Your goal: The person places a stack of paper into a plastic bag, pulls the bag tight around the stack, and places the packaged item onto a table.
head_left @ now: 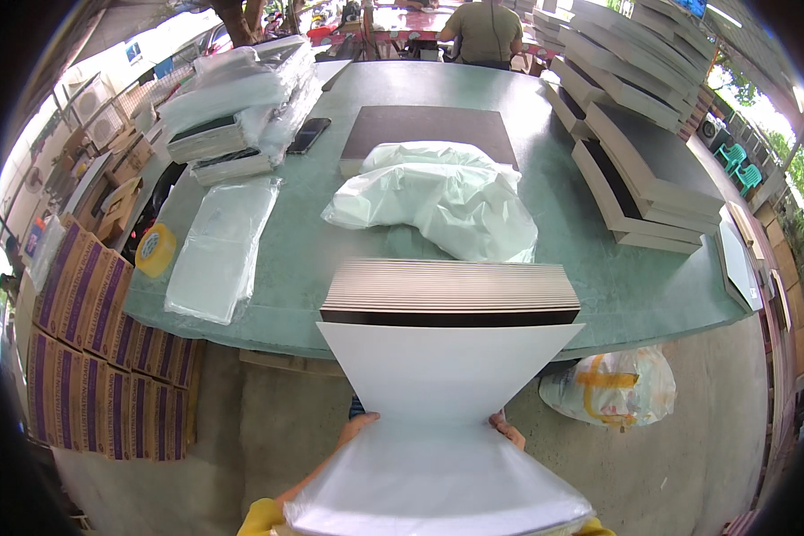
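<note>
A thick stack of thin boards (448, 290), pale at the edges with one black layer, rests at the near edge of the green table. A smooth white sheet (449, 362) extends from its near side down toward me. Below it, a clear plastic bag (438, 478) spreads over the lower middle. My left hand (362, 427) grips the bag's left edge where it meets the white sheet. On the opposite edge, my right hand (507, 431) has its fingers curled round the bag. The plastic and the sheet hide parts of both hands.
Crumpled white plastic (438, 192) lies before a dark board (429, 134). Wrapped packs (241, 112), flat plastic bags (221, 250), yellow tape (155, 250) and a phone (309, 136) are left. Board stacks (639, 170) stand right. Cartons (107, 357) and a taped bundle (609, 384) flank the table.
</note>
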`<action>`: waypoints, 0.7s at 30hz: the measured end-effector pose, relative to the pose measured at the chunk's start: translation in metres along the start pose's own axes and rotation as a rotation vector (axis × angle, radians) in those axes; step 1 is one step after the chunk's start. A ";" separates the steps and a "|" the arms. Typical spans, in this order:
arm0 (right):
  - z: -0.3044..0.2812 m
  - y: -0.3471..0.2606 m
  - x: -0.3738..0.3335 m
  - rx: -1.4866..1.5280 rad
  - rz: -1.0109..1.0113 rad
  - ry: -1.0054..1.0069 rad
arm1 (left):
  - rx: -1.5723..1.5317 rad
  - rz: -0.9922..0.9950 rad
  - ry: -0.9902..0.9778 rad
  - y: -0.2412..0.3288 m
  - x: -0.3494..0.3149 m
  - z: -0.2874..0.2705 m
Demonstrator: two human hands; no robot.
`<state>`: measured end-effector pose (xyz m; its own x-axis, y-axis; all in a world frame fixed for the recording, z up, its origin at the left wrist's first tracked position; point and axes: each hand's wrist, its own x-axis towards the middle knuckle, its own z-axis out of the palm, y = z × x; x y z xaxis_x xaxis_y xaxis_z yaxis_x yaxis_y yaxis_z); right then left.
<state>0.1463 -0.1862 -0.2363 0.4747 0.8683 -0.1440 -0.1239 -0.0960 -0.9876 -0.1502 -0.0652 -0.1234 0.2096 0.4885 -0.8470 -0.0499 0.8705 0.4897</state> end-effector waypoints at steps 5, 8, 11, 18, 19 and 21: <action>0.015 -0.116 0.024 -0.428 0.269 -0.018 | 0.990 0.482 -0.169 0.040 -0.001 -0.062; 0.019 -0.212 0.043 -0.218 -0.049 0.221 | 1.492 0.608 0.268 0.150 -0.048 -0.063; 0.028 -0.295 0.034 0.161 -0.064 -0.470 | 1.346 0.854 0.341 0.222 -0.073 -0.058; 0.090 -0.261 -0.004 -0.268 0.034 -1.667 | 1.274 1.550 0.109 0.315 -0.026 0.091; 0.090 -0.261 -0.005 -0.250 0.037 -1.658 | 1.299 1.647 0.089 0.313 0.000 0.107; 0.090 -0.264 -0.001 -0.238 0.032 -1.631 | 1.392 1.881 0.139 0.311 0.039 0.141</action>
<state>0.0997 -0.1180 0.0303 -0.9046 0.4138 -0.1021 0.0860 -0.0573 -0.9946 -0.0197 0.2155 0.0253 0.6963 0.4571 0.5534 0.4206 -0.8846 0.2014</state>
